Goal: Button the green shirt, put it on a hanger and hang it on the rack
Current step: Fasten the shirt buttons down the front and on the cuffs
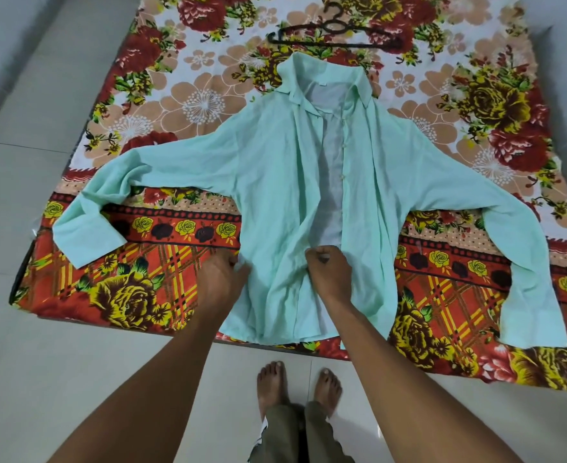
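The green shirt (268,168) lies face up on a floral bedsheet, sleeves spread wide, its front open and a row of buttons showing along the right placket. My left hand (220,275) grips the left side edge of the shirt near the hem. My right hand (328,272) pinches the edge of the left front panel at the opening, low on the shirt. A dark hanger (333,36) lies flat on the sheet just beyond the collar. No rack is in view.
The floral bedsheet (175,101) covers a low mattress on a pale tiled floor (41,379). My bare feet (298,385) stand on the tiles at the near edge. Floor runs along the left side of the mattress.
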